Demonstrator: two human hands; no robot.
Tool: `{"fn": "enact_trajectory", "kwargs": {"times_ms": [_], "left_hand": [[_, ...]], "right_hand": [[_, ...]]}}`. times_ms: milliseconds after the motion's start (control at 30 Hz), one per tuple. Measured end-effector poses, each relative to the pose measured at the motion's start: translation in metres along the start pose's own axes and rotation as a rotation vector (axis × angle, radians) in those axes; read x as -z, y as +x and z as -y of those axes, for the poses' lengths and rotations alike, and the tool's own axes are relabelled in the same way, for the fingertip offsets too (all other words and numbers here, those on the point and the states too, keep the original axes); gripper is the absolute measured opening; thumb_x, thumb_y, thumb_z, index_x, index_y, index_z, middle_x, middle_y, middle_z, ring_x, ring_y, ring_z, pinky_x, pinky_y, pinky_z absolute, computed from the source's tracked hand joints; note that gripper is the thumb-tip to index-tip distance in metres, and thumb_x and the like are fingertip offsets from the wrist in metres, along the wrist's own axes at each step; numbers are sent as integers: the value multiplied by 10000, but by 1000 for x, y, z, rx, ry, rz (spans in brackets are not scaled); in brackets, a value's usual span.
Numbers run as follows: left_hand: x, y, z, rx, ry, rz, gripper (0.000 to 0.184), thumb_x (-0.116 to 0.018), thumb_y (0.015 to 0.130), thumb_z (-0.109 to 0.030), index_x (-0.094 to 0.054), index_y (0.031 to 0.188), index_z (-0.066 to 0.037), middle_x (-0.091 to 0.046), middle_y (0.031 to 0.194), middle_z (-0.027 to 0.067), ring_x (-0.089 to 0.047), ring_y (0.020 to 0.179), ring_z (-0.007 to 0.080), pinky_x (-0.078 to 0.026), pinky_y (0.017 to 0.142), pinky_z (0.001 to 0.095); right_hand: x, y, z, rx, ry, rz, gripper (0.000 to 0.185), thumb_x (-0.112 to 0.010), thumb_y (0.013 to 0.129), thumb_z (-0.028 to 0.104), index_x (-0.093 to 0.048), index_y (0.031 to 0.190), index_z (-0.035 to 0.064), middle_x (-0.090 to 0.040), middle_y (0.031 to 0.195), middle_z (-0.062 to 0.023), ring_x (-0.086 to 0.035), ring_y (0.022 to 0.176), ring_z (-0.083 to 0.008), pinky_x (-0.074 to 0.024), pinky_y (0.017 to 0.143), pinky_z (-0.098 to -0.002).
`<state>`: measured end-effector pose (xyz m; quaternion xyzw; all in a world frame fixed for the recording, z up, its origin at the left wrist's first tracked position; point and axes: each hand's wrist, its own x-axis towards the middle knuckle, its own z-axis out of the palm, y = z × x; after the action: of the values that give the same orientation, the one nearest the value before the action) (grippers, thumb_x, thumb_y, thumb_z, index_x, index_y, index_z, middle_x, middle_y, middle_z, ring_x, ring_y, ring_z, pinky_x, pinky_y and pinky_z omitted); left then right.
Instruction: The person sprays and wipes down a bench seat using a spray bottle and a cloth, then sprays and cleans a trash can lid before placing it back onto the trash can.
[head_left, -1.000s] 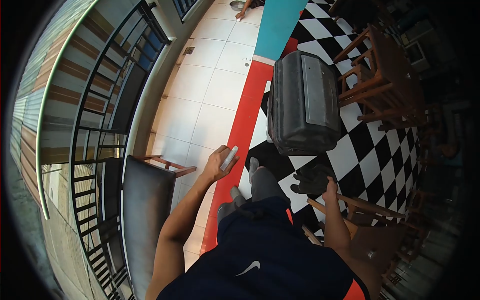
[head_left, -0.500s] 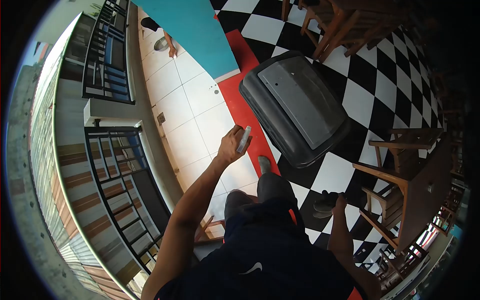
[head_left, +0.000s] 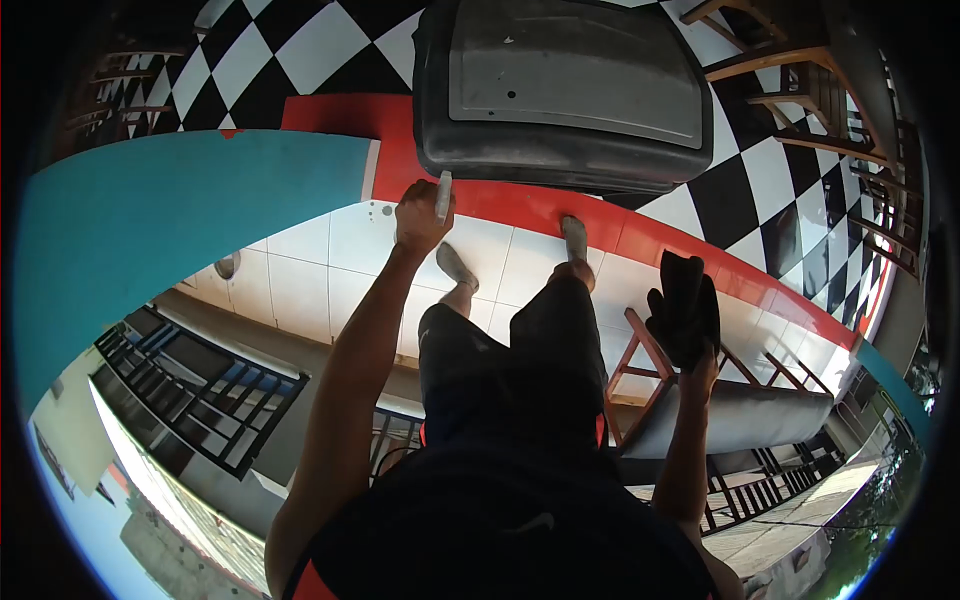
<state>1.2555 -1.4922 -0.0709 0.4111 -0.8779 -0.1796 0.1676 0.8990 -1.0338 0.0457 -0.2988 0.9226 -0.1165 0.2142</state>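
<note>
A small pale object (head_left: 443,196) is gripped by the left hand (head_left: 424,215), with the fingers curled shut around its lower part and its upper end left sticking out; it is too blurred to be named more closely. It is held just beside the near left corner of a large black box (head_left: 570,90), and whether the box is touched by it cannot be told. What look like dark gloves (head_left: 684,310) are gripped at the lower end by the right hand (head_left: 700,368), with the finger-like ends pointed away from the body. How many gloves are held cannot be told. They are seen above the white tiles (head_left: 295,283), near a dark padded bench (head_left: 730,425) with wooden legs.

The box is set on its broad side on the black and white checked floor (head_left: 325,55), along a red strip (head_left: 520,212) by which the two floors are divided. The left foot (head_left: 456,265) is placed on the white tiles, and the right foot (head_left: 573,237) is placed at the edge of the strip. To the left, the view is crossed by a blue partition (head_left: 200,190); wooden furniture (head_left: 820,95) is seen right of the box, and a black railing (head_left: 200,400) at lower left.
</note>
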Motion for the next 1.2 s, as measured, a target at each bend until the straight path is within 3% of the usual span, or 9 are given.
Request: {"fn": "enact_trajectory", "kwargs": {"times_ms": [133,267,333,433,733,800,967,1133,1200], "left_hand": [[-16,17,-49,-170,-95,173,190,-686,883,-211,-666,926,-28,-616,810,154,-641,701,352,-555,624,447],[-57,56,-150,-320,-278,140,186,-687,878,-218,-661,905,-36,-623,810,150,-647,712,371,-552,610,457],[-82,69,-197,-429,-384,13,211,-667,886,-242,-659,819,-42,-657,767,166,-657,704,382,-540,617,470],[-105,77,-231,-324,-244,219,290,-646,894,-283,-654,754,-30,-671,776,196,-664,731,404,-530,667,495],[-27,52,-167,-130,-29,355,295,-661,876,-246,-640,699,-11,-664,718,200,-649,652,427,-501,591,517],[2,52,-123,-428,-118,239,313,-628,899,-268,-655,758,10,-652,726,236,-643,695,448,-481,613,515],[82,69,-45,-386,39,630,206,-642,875,-185,-648,852,19,-640,823,235,-643,825,437,-498,697,490],[202,181,-74,-417,95,625,439,-610,788,-37,-632,1220,31,-526,1392,170,-590,1209,343,-498,983,435],[199,224,-68,-445,228,667,711,-610,795,-76,-452,1487,-131,-345,1580,157,-449,1374,373,-383,1116,458]], "right_hand": [[-46,-103,36,-902,1248,-279,395,-580,962,278,-590,1238,-4,-670,1148,-130,-681,968,-247,-548,864,-378],[-77,-175,60,-802,1462,-279,231,-538,993,242,-594,1101,45,-678,1019,-96,-673,953,-212,-547,869,-355],[-95,-195,71,-870,1349,-345,361,-576,967,284,-612,1145,-27,-693,1009,-125,-691,948,-240,-557,865,-363],[-109,-197,87,-1092,1521,-398,470,-598,957,300,-572,1245,-71,-678,1098,-152,-685,1006,-263,-556,888,-376],[-139,-160,133,-852,1716,-551,471,-607,972,240,-537,1340,-45,-611,1286,-164,-627,1137,-253,-501,986,-370],[-140,-143,148,-828,1792,-544,460,-596,989,243,-530,1353,-31,-596,1311,-139,-599,1166,-227,-467,1010,-351],[-142,-101,229,-602,1809,-572,359,-586,1001,216,-592,1258,-35,-668,1175,-133,-637,1073,-200,-479,981,-339],[-150,-55,342,-167,1609,-355,328,-562,828,-14,-604,1154,-26,-607,1246,-135,-556,1184,-270,-460,999,-417],[-176,4,374,124,971,-431,310,-580,802,-32,-619,1108,4,-604,1198,-179,-553,1134,-337,-441,983,-456]]}}
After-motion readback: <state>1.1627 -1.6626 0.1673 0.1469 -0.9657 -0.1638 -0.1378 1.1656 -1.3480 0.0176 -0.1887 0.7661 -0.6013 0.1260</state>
